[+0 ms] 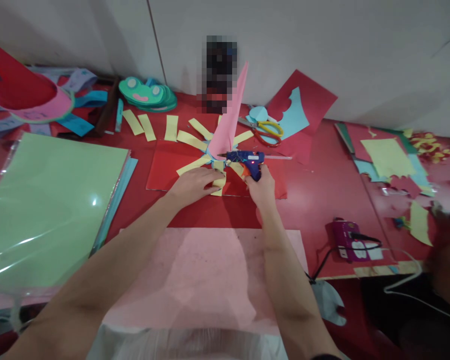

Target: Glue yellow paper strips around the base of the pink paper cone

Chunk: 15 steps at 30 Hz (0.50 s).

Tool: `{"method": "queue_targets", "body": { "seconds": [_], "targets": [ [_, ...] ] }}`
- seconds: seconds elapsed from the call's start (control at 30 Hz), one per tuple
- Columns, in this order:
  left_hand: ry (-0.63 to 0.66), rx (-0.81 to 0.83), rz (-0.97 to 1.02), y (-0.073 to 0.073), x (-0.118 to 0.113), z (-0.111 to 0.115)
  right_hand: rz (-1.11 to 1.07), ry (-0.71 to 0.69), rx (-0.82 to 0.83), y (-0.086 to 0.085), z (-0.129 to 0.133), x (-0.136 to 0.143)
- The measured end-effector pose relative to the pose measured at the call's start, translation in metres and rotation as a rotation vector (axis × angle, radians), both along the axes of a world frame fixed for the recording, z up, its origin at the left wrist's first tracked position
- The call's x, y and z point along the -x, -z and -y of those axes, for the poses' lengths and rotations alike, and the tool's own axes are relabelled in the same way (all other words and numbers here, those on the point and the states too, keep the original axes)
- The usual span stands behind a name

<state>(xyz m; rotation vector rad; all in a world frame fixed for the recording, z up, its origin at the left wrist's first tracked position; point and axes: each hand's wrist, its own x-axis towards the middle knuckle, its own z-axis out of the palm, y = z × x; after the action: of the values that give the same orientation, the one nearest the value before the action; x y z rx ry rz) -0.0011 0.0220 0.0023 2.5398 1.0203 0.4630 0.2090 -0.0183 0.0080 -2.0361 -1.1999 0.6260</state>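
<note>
My right hand (260,187) is wrapped round the handle of a blue glue gun (254,159), whose nozzle points left and whose clear glue stick juts out behind. My left hand (197,187) pinches a yellow paper strip (219,181) just below the nozzle. Several such strips spread out round the blue-edged base of a pink paper cone (227,127), which stands tilted slightly right. Beneath them lies a flat red sheet (165,165). Where the nozzle tip meets the paper, I cannot tell if it touches.
Loose yellow strips (171,128) and green frog cut-outs (148,95) lie behind. Scissors (270,131) rest near blue and red paper scraps. Wrapped green paper (52,200) is at left, beside a finished-looking red cone (18,85). A purple box with cables (350,240) sits right, near another person's arm.
</note>
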Motion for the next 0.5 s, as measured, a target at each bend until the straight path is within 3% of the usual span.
{"method": "queue_targets", "body": {
  "seconds": [0.27,0.5],
  "targets": [
    [0.014,-0.043,0.007,-0.003,-0.002,0.003,-0.104,-0.054,0.056,-0.005,0.005,-0.003],
    [-0.002,-0.025,-0.025,-0.004,-0.001,0.003,0.082,0.06,0.12,-0.013,0.006,0.005]
  ]
}}
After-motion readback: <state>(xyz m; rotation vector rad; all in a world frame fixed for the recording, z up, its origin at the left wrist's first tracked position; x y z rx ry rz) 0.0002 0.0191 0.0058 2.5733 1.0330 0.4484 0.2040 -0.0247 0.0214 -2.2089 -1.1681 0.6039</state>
